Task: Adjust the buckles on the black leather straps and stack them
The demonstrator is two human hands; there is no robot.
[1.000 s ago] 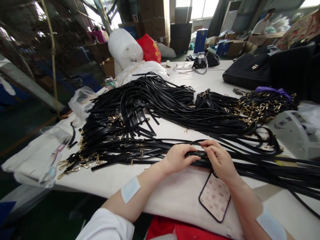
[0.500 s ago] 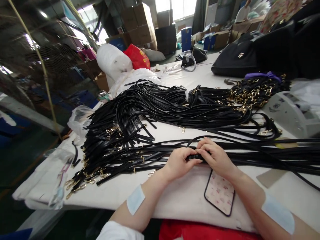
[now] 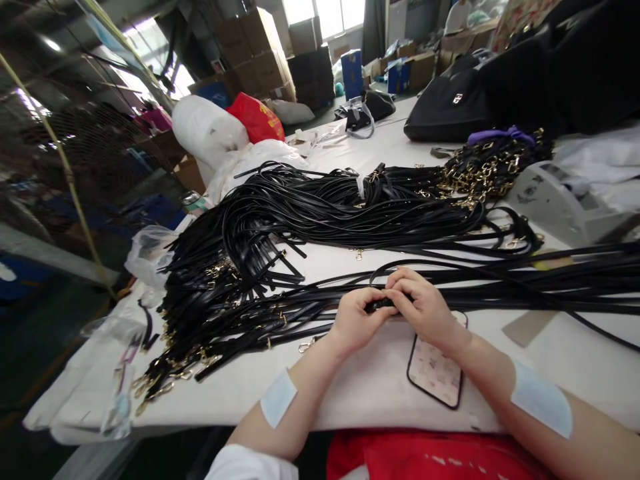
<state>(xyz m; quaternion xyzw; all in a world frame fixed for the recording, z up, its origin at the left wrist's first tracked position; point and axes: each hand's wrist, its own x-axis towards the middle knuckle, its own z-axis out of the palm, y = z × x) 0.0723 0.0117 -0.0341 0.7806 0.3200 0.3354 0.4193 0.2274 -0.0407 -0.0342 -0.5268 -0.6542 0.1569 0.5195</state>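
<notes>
So my left hand (image 3: 361, 319) has thumb and fingers pinched around a black strap (image 3: 378, 305), and my right hand (image 3: 421, 305) is pinching it too, right alongside. It's over the near part of the white table (image 3: 370, 390), patterned phone case (image 3: 434, 370) partly hidden by my right wrist, big heap of gold-clipped black straps (image 3: 320, 210) beyond.

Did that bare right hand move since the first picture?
Yes, the bare right hand moved left against the flat, rectangular, black-rimmed, pink-patterned phone, whose far right corner now shows.
</notes>
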